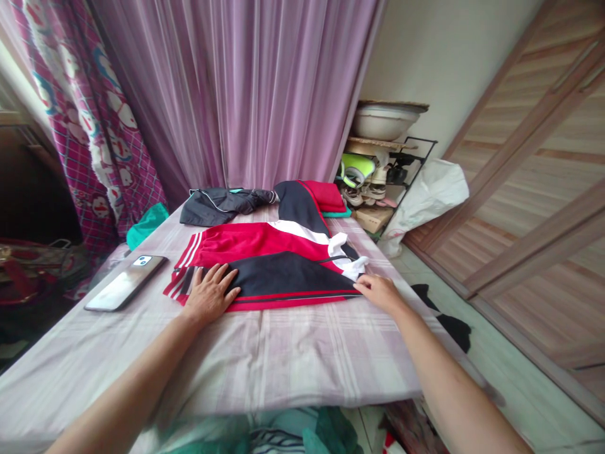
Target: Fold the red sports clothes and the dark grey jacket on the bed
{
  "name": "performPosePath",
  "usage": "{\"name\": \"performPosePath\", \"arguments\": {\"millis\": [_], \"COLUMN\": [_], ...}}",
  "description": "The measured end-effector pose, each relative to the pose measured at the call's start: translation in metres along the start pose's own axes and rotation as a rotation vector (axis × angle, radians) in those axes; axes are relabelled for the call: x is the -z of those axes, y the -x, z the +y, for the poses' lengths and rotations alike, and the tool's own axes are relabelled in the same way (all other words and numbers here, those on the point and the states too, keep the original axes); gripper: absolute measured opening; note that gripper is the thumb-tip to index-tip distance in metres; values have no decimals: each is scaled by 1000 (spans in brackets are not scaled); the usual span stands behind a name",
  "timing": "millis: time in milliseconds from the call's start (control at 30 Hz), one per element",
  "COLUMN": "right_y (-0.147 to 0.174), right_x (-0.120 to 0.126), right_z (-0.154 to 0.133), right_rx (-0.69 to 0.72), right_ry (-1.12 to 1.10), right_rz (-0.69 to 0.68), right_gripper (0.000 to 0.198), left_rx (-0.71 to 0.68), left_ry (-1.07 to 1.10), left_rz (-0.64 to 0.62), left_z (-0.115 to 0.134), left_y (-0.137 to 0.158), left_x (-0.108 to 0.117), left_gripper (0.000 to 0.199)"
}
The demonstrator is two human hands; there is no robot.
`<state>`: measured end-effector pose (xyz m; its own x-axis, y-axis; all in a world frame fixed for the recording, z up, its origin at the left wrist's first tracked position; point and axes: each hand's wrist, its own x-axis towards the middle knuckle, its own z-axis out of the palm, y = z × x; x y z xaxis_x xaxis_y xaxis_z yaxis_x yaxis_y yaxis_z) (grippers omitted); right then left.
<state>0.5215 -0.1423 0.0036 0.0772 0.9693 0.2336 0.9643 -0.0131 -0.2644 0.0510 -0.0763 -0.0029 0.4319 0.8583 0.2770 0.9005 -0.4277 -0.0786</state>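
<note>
A red, black and white track jacket lies on the table, its striped ribbed edges to the left and white parts to the right. My left hand rests flat on the jacket's left end, fingers spread over the black cloth near the stripes. At the right end, my right hand pinches the jacket's near corner beside the white part. The fingertips of that hand are partly hidden by the cloth. Behind the jacket lie a dark garment with white piping and a folded black and red garment.
A phone lies face down on the checked tablecloth, left of the jacket. Curtains hang behind the table. A shoe rack holding a basin, a white sack and a wooden wardrobe stand to the right.
</note>
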Motion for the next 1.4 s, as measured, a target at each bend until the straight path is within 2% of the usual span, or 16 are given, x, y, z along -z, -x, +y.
{"name": "performPosePath", "arguments": {"millis": [133, 200, 300, 433, 500, 567, 633, 700, 767, 833, 900, 1000, 1133, 1267, 1400], "right_y": [-13, -16, -13, -10, -12, -14, -14, -12, -9, -8, -6, -1, 7, 6, 0], "right_x": [-13, -21, -30, -24, -19, -19, -26, -35, -44, -48, -48, -43, -37, -32, -29], "right_z": [-1, 0, 6, 3, -13, -38, -63, -79, -82, -73, -57, -33, -13, -19, -35], "right_rx": [-65, -118, -124, -145, -96, 41, 189, 240, 184, 119, 117, 204, 280, 318, 387], "right_ry": [-93, -95, -99, -125, -87, -28, 40, 110, 162, 168, 112, -51, -189, -82, 63], "right_rz": [152, 152, 147, 224, 283, 293, 208, 51, -85, -144, -146, -135, -140, -62, -40], "right_gripper": [19, 18, 20, 32, 36, 40, 46, 52, 58, 62, 64, 64, 48, 34, 38], "left_rx": [16, 22, 19, 32, 39, 43, 45, 46, 45, 35, 0, -112, -224, -262, -304], "left_ry": [-6, -8, -16, -16, -23, -28, -17, 11, 47, 79, 111, 194, 255, 217, 172], "left_rz": [45, 58, 59, 50, 43, 35, 26, 26, 40, 65, 93, 131, 106, -1, -89], "left_z": [1, 1, 1, 3, 4, 4, 4, 4, 2, -1, -8, -27, -67, -101, -108], "left_y": [2, 3, 3, 3, 3, 3, 3, 2, 2, 1, 3, 11, 34, 50, 49], "left_x": [1, 2, 1, 1, 1, 2, 2, 1, -1, -4, -5, -2, 9, 19, 24], "left_gripper": [52, 52, 53, 53, 52, 52, 53, 54, 53, 53, 53, 53, 48, 51, 47]}}
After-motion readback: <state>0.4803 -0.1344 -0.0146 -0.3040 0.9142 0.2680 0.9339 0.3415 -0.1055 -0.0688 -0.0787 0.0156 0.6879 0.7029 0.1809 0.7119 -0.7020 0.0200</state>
